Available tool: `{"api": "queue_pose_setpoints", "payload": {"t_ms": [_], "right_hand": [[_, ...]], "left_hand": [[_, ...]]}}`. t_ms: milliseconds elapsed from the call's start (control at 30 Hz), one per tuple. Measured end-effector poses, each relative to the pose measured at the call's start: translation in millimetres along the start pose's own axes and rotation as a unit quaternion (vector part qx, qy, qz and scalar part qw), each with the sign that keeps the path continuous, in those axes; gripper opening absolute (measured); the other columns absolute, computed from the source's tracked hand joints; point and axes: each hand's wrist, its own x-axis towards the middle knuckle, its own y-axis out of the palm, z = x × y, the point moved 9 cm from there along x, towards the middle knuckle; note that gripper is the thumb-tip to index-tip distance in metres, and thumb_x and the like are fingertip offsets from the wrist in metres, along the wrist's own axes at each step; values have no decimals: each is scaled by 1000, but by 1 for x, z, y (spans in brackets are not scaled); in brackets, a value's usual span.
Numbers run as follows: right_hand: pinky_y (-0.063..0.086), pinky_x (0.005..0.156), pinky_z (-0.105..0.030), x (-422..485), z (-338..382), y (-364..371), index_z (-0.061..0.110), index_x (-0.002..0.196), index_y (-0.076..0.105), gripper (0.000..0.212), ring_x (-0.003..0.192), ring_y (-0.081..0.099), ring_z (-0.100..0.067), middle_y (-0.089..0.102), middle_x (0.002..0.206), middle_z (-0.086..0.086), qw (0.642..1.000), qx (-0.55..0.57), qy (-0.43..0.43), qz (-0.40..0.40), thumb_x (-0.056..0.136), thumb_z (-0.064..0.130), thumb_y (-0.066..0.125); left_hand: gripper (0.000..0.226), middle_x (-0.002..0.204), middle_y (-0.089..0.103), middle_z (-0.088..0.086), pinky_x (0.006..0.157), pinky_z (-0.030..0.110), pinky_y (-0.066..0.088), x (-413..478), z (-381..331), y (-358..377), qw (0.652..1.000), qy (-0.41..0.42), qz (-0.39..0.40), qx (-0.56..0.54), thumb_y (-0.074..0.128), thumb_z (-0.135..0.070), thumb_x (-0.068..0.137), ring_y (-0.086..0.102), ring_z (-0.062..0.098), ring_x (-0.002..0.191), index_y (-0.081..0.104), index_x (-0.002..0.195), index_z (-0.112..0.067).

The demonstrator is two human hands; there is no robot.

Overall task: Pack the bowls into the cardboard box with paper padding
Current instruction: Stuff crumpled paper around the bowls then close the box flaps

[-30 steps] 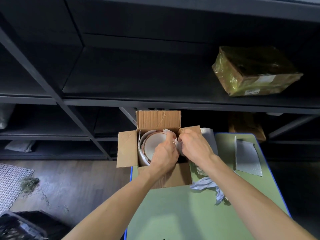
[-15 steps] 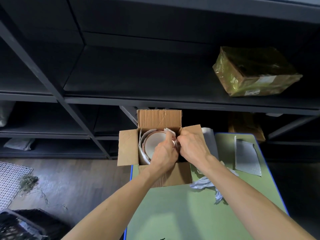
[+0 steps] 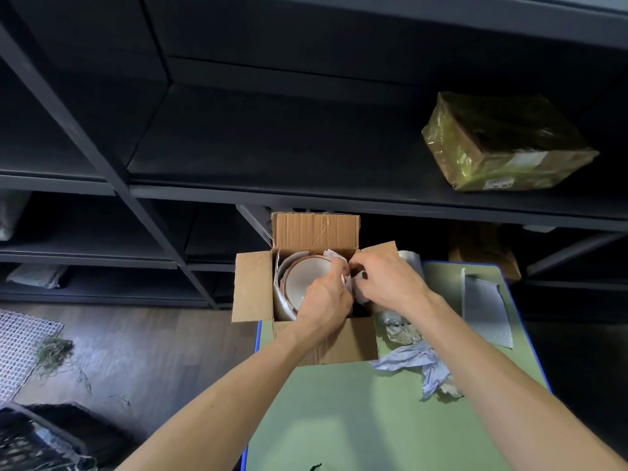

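An open brown cardboard box (image 3: pixel 325 348) is sitting at the far left corner of a green desk (image 3: pixel 356 419), its four flaps standing out. A white round bowl with a reddish-brown rim (image 3: pixel 306 280) is standing on its edge in the box's left half. It is cradled by white paper lining on the side toward the box's left wall, and its open face is turning toward the box's right half.

Both hands are working over the box's right half. The left hand (image 3: pixel 326 300) is lying nearer the bowl, just beside its rim and partly covering it, with its fingers curling onto a crumpled piece of white paper padding (image 3: pixel 344 270). The right hand (image 3: pixel 390 283) is reaching in over the box's right flap, pinching the same paper from the other side with thumb and fingers. Both forearms are stretching forward across the desk and converging on the box.

Below the hands, a dark gap is showing in the box's right half, beside the bowl. The paper is probably going down into that gap, so the push will likely need to run downward and away from the bowl's face. How deep the gap runs cannot be told.

A crumpled blue-grey paper wad (image 3: pixel 418 362) is lying on the desk just right of the box.
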Motion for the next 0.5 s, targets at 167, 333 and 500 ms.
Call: {"api": "queue_pose_setpoints", "payload": {"t_ms": [167,333,500], "right_hand": [[47,84,-46,-6,-5,0,18,93,64,18,99,52,-26,57,102,-1,1000,-10,-21,-21,76,15,60],[49,77,-39,-8,5,2,9,95,72,18,94,59,-31,61,102,-9,997,-35,-30,-68,88,14,57],[51,74,-44,-5,11,13,13,96,72,17,85,63,-32,63,95,-8,993,-84,-39,-67,85,13,59]], "left_hand": [[21,79,64,8,64,48,51,-1,-6,-3,1000,25,-9,-5,46,-21,95,58,33,73,38,113,-28],[16,70,62,6,61,49,50,-2,-8,-4,999,38,-20,-4,45,-28,97,58,32,68,39,112,-27],[24,73,58,5,58,42,45,-2,-7,-5,1000,22,-14,-10,45,-16,92,54,32,69,41,114,-19]]}}
